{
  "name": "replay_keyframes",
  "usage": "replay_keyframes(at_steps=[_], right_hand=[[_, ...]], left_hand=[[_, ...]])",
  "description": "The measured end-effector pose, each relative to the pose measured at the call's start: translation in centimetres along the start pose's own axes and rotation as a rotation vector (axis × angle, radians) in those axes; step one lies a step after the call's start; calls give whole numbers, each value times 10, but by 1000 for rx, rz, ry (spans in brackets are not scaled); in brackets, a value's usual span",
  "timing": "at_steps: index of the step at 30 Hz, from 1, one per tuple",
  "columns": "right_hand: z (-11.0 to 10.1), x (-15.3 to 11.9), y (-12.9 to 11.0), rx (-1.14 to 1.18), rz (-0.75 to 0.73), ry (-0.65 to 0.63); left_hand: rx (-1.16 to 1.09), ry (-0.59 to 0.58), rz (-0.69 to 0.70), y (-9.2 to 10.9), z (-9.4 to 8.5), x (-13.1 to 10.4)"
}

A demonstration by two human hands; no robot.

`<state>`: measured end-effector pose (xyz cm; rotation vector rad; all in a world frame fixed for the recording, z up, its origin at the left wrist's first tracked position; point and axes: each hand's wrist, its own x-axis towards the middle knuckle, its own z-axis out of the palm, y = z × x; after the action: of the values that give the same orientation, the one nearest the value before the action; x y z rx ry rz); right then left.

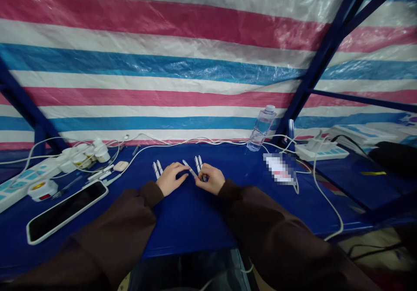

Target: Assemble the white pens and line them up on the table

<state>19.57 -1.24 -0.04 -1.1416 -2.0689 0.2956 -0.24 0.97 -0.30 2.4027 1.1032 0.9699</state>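
Blue tabletop [195, 234], striped tarp [163, 65] behind, and between my hands a white pen [190, 169], pinched near one end by my right hand [211, 180], probably for control. My left hand [171, 179] is beside it, thumb and fingers parted; both partly block pen pairs [157, 168], and a smartphone [67, 213] sits near my left sleeve [124, 221].

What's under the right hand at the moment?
Two white pens show their far ends beyond the right hand, on the blue tabletop. The hand covers most of their near ends; anything else directly beneath it cannot be seen.
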Motion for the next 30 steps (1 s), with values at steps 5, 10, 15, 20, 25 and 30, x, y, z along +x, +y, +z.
replay_keyframes(at_steps=[5,10,15,20,25,30], right_hand=[[1,-2,1,-28,-38,-40],[0,-3,0,-38,-102,-131],[0,0,5,-87,21,-39],[1,4,14,-223,194,13],[0,3,13,-408,214,-230],[-3,4,9,-440,156,-309]], left_hand=[[144,-111,76,2,-1,-1],[97,-207,115,0,2,-1],[70,-204,94,-4,5,-2],[163,-227,83,-4,3,-2],[257,-250,108,-3,2,-1],[264,-261,109,-1,2,-1]])
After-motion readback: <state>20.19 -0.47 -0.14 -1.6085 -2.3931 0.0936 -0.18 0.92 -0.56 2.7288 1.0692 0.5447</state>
